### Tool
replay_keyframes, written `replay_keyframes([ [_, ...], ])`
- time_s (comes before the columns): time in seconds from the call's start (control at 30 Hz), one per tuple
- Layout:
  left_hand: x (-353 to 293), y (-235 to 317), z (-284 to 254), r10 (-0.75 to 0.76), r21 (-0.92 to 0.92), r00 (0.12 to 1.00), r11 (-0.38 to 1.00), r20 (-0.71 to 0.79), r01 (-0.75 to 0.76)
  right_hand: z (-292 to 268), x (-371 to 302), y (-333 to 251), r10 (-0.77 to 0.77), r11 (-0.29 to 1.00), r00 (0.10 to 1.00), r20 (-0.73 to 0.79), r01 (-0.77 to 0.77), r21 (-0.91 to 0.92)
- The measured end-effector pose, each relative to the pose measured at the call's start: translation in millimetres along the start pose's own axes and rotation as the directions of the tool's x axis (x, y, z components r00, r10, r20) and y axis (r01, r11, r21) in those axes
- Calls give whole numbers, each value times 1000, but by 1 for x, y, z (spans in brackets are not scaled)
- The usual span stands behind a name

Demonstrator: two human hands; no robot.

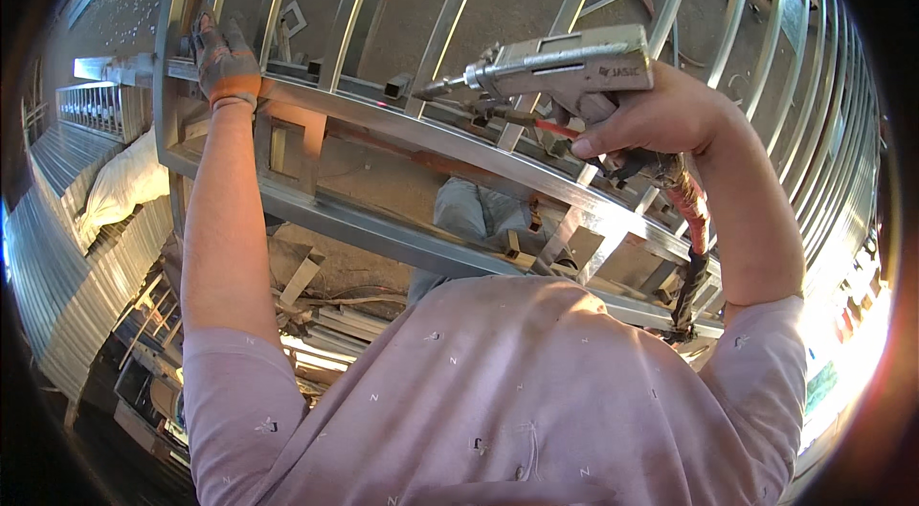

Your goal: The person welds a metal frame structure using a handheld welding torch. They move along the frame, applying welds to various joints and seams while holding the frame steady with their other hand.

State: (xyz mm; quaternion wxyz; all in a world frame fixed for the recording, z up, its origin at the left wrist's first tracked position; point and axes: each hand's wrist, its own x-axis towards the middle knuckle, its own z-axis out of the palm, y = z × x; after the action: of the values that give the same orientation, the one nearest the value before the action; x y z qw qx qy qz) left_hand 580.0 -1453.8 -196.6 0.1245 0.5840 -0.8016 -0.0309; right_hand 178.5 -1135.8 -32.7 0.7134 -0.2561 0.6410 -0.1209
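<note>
Your right hand (661, 123) grasps the welding gun (570, 61), upper right of centre, nozzle (438, 88) pointing left near the metal rail (450, 136), which slants down rightward. Upper left, your gloved left hand (228, 66) touches this rail; clenched or not, I cannot tell.

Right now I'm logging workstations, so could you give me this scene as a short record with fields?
Left hand: gloved in grey and orange, on the metal frame
Right hand: bare, gripping a gun-shaped tool
Tool tip: pointing left, near a rail; contact unclear
Cable: reddish, hanging below the right hand
Clothing: pale patterned shirt
Far left: whitish sack, corrugated sheets
</note>
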Motion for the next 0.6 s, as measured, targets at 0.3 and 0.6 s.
replay_keyframes([
  [0.3, 5, -20, 14, 210, 143, 974, 970, -85, -197, 5, 20, 2, 59, 998, 993, 98, -60, 12],
  [0.6, 4, -28, 19, 192, 179, 980, 967, -49, -180, 3, 26, 4, 46, 999, 989, 138, -47, 1],
])
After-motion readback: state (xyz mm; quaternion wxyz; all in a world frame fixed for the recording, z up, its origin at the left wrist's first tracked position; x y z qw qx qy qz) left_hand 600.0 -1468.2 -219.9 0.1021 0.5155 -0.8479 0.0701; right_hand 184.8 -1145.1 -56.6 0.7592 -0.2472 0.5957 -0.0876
